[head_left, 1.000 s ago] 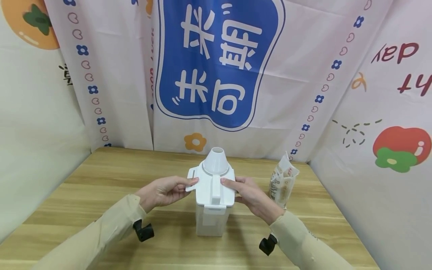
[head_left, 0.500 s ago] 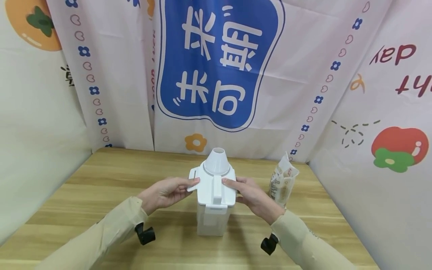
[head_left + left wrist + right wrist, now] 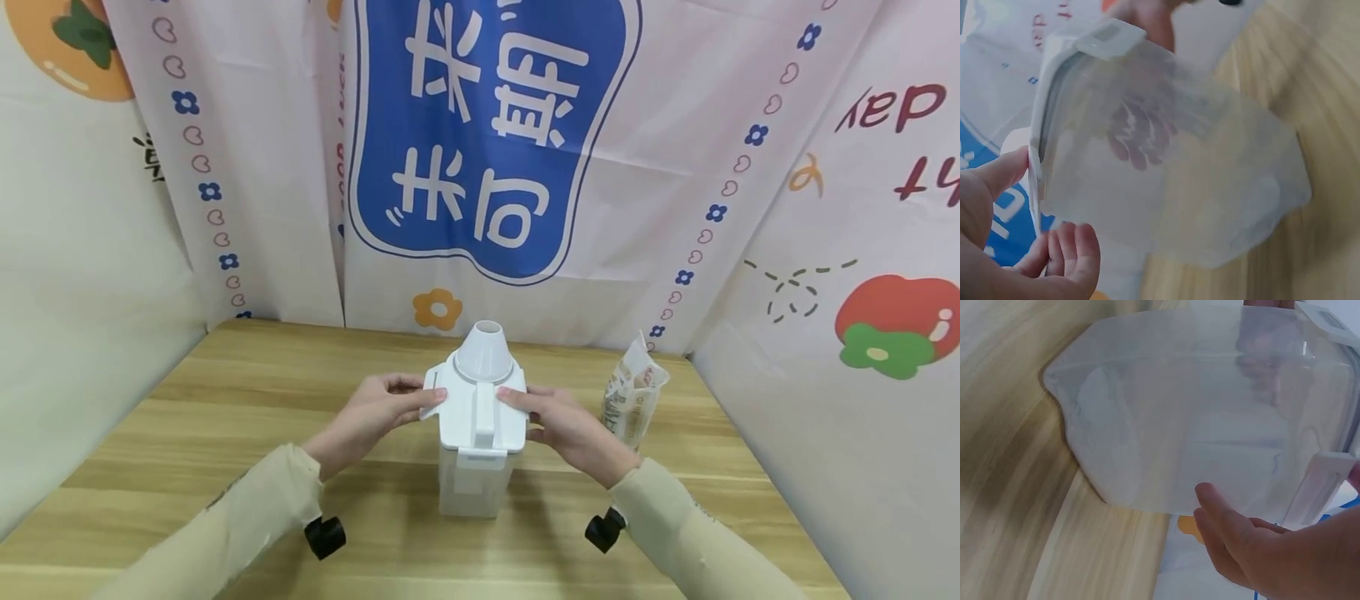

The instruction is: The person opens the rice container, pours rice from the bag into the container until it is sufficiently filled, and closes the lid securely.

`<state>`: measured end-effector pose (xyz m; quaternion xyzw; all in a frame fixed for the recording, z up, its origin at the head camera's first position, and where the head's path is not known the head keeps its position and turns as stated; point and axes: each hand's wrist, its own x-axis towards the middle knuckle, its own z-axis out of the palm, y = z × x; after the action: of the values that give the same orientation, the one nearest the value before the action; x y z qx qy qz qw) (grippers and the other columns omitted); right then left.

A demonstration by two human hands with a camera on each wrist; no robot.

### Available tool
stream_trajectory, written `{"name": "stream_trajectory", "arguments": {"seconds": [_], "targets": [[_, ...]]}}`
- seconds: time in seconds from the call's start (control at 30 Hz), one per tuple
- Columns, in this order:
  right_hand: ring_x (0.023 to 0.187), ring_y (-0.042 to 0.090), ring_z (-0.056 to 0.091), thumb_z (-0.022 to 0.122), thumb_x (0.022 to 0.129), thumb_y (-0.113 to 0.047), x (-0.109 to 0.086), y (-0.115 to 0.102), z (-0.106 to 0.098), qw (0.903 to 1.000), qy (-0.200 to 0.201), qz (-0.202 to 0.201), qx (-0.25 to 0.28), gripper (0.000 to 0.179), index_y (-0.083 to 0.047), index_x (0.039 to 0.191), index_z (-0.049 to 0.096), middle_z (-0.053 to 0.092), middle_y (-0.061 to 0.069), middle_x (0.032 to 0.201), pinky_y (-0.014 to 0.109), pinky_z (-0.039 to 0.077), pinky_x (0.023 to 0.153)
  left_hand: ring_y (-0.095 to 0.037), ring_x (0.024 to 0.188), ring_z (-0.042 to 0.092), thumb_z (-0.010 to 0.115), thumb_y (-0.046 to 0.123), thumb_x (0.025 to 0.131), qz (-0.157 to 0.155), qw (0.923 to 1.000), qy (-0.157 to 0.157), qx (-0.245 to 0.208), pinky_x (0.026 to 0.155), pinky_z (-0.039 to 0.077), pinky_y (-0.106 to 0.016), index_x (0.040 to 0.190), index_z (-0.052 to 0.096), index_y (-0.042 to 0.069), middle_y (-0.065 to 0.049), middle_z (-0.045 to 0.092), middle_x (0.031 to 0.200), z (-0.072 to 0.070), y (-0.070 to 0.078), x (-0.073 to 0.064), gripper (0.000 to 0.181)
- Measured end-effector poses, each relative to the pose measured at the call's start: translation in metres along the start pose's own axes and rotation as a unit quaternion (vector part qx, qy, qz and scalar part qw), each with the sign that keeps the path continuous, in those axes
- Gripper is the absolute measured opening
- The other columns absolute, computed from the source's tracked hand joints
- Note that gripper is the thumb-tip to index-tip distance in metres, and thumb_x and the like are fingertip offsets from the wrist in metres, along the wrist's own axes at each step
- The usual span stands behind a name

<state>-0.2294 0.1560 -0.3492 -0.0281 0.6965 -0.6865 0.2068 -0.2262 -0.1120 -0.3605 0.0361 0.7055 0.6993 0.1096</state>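
Note:
A translucent storage container (image 3: 474, 487) with a white lid (image 3: 459, 427) stands upright on the wooden table. On the lid sits a white cone-shaped spout cap (image 3: 483, 354). My left hand (image 3: 375, 415) pinches the side latch (image 3: 432, 402), which sticks outward from the lid's left edge; in the left wrist view (image 3: 1035, 206) the thumb lies above it and the fingers below. My right hand (image 3: 573, 429) holds the opposite side, thumb on the lid and fingers along the wall. In the right wrist view, another latch (image 3: 1319, 490) hangs down against the container near that hand. The front latch (image 3: 481, 458) is down too.
A white printed packet (image 3: 632, 400) stands on the table (image 3: 247, 392) behind and right of my right hand. Printed cloth (image 3: 645, 183) hangs along the table's back edge, and more walls it in at the left and right.
My left hand has shifted slightly upward around the side latch, and its index finger now shows farther back. The right hand keeps its hold. The container stays in place; the view tilts slightly.

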Motion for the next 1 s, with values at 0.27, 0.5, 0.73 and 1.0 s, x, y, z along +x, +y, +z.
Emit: {"name": "stream_trajectory", "arguments": {"seconds": [0.27, 0.5, 0.73, 1.0], "targets": [[0.104, 0.023, 0.058, 0.059, 0.099, -0.017, -0.004, -0.008, -0.012, 0.9976, -0.034, 0.023, 0.056, 0.032, 0.008, 0.119, 0.057, 0.060, 0.015, 0.113, 0.042, 0.047, 0.099, -0.030, 0.128, 0.048, 0.074, 0.043, 0.088, 0.240, 0.9369, 0.037, 0.251, 0.100, 0.046, -0.047, 0.142, 0.048, 0.005, -0.013, 0.049, 0.141, 0.006, -0.007, -0.019, 0.071], [0.108, 0.028, 0.062, 0.060, 0.098, -0.009, -0.009, -0.018, -0.019, 0.9968, -0.032, 0.022, 0.069, 0.038, 0.014, 0.127, 0.052, 0.063, 0.021, 0.117, 0.044, 0.047, 0.100, -0.027, 0.133, 0.042, 0.079, 0.044, 0.082, 0.412, 0.8476, 0.024, 0.334, 0.107, 0.038, -0.052, 0.143, 0.049, 0.003, -0.009, 0.044, 0.147, 0.008, -0.018, -0.024, 0.080], [0.102, 0.030, 0.066, 0.064, 0.094, -0.004, -0.015, -0.028, -0.021, 0.9994, -0.006, 0.007, 0.033, 0.038, 0.019, 0.123, 0.055, 0.065, 0.026, 0.114, 0.043, 0.052, 0.093, -0.034, 0.134, 0.041, 0.079, 0.048, 0.080, 0.500, 0.7887, -0.022, 0.357, 0.109, 0.037, -0.043, 0.138, 0.052, -0.003, -0.015, 0.046, 0.144, 0.015, -0.020, -0.028, 0.082], [0.094, 0.033, 0.069, 0.071, 0.088, 0.002, -0.010, -0.031, -0.017, 0.9997, 0.011, 0.021, 0.003, 0.051, 0.021, 0.129, 0.048, 0.067, 0.028, 0.106, 0.044, 0.055, 0.087, -0.032, 0.129, 0.048, 0.077, 0.044, 0.084, 0.539, 0.7561, -0.009, 0.370, 0.108, 0.039, -0.037, 0.133, 0.058, -0.003, -0.014, 0.055, 0.137, 0.019, -0.025, -0.025, 0.071]]}}
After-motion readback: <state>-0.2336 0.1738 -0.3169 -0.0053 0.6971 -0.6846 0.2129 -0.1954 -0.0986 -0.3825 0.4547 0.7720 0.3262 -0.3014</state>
